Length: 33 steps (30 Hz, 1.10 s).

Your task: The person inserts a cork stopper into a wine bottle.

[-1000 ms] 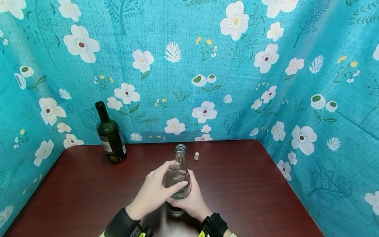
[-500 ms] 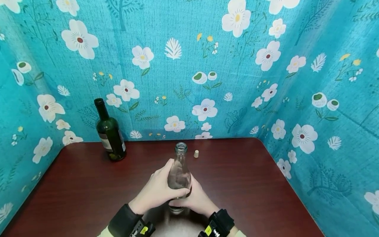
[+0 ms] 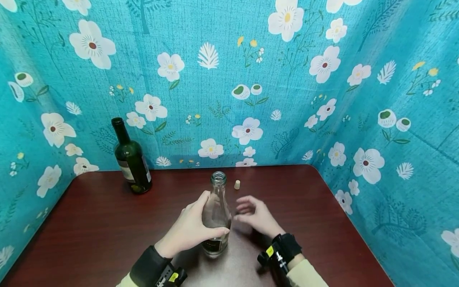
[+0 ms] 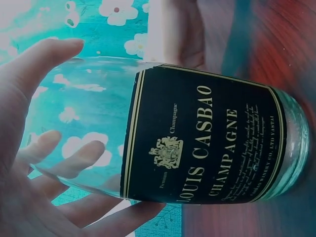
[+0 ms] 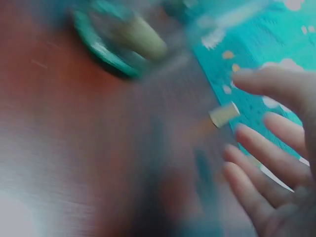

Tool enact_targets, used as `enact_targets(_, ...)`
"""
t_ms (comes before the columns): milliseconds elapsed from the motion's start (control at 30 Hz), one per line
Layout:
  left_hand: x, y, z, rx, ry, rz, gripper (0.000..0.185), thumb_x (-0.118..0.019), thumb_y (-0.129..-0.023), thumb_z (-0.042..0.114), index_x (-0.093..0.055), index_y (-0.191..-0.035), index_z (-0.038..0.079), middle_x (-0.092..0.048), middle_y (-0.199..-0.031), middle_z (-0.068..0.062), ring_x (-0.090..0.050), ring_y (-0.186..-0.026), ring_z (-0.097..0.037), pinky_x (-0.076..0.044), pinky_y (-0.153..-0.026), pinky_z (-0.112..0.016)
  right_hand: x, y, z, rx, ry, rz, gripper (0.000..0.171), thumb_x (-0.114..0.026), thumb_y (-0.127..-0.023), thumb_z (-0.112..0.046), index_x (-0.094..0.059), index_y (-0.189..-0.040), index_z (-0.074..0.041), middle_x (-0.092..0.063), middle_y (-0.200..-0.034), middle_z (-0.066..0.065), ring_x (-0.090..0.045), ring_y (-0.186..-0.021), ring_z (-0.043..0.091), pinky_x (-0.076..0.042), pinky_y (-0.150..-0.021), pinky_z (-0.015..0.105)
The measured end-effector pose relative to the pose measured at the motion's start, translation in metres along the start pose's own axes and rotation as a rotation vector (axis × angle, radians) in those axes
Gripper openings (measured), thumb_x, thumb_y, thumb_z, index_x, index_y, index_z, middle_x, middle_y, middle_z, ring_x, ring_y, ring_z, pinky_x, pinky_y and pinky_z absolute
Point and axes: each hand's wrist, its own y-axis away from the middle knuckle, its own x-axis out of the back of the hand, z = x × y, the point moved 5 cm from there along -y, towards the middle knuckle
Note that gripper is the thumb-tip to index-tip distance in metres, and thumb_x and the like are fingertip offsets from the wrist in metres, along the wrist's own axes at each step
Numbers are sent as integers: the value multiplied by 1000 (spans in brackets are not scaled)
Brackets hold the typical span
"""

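A clear glass champagne bottle [image 3: 216,211] without a stopper in its mouth stands upright near the table's middle. My left hand [image 3: 191,229] grips it from the left, thumb across the front and fingers behind. In the left wrist view the bottle's black label [image 4: 202,140] reads "Louis Casbao Champagne". To the right of the bottle, apart from it, my right hand [image 3: 259,217] holds nothing, its fingers loosely bent and spread. Beyond that hand a small pale cork [image 3: 237,184] stands on the table; the right wrist view shows this cork [image 5: 224,115] past the fingertips.
A dark green wine bottle [image 3: 132,165] with a label stands at the back left of the dark red-brown table [image 3: 89,231]. A turquoise flowered curtain [image 3: 215,91] hangs along the table's back and right edges.
My right hand has let go of the glass bottle and moved to the right, toward the cork's side. The left hand keeps its grip; the bottle's label now shows lower down.
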Motion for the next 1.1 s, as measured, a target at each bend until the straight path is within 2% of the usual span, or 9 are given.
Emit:
enact_targets(100, 0, -1, -1, 23, -4, -13, 88, -92, -70, 52, -46, -139, 24, -62, -114, 8, -63, -97, -9, -53, -77, -38, 19, -22, 4, -49, 85, 143, 51, -85, -83, -10, -62, -128, -5, -67, -119, 18, -66, -108, 32, -53, -90, 45)
enact_targets(233, -1, -2, -2, 26, 7, -28, 87, -91, -70, 53, -45, -139, 27, -62, -112, 9, -62, -95, -8, -54, -77, -37, 32, -50, 13, -97, 154, 218, 59, -87, -83, -17, -59, -134, -5, -64, -125, 14, -63, -113, 29, -50, -94, 47)
enact_targets(400, -3, -2, -3, 16, 14, -46, 87, -90, -71, 54, -44, -140, 26, -62, -111, 10, -63, -94, -7, -54, -76, -36, 34, -74, 28, -94, 230, 219, 63, -88, -81, -21, -58, -134, -5, -65, -119, 10, -62, -107, 27, -50, -92, 48)
enact_targets(600, -3, -2, -3, 17, 11, -43, 90, -90, -72, 52, -43, -143, 24, -61, -116, 9, -63, -97, -7, -54, -78, -36, 23, -87, 49, -92, 273, 190, 62, -88, -81, -22, -57, -132, -4, -66, -115, 8, -63, -97, 25, -52, -85, 44)
enact_targets(733, -1, -1, -2, 14, 19, -37, 86, -91, -71, 52, -45, -140, 26, -62, -113, 10, -63, -96, -6, -55, -77, -35, 17, -91, 52, -109, 261, 222, 60, -86, -82, -19, -58, -133, -3, -66, -114, 11, -62, -96, 28, -52, -85, 45)
enact_targets(900, -2, 0, -2, 11, 31, -47, 85, -89, -72, 56, -44, -138, 27, -61, -110, 10, -64, -92, -4, -55, -74, -33, 13, -95, 47, -98, 333, 247, 55, -85, -84, -15, -61, -133, -2, -64, -109, 11, -61, -102, 29, -50, -89, 46)
enact_targets(1000, -2, 0, -2, 5, 28, -51, 85, -88, -72, 57, -44, -138, 27, -61, -110, 10, -63, -92, -4, -55, -74, -31, 12, -95, 41, -81, 396, 250, 46, -82, -87, -13, -66, -129, -4, -64, -106, 11, -60, -102, 31, -49, -90, 48)
enact_targets(1100, -1, 0, -1, 4, 22, -39, 83, -90, -71, 55, -45, -136, 28, -62, -109, 10, -63, -92, -5, -55, -74, -32, 13, -96, 37, -81, 443, 247, 28, -80, -90, -13, -73, -116, -7, -65, -105, 10, -59, -103, 31, -48, -91, 49)
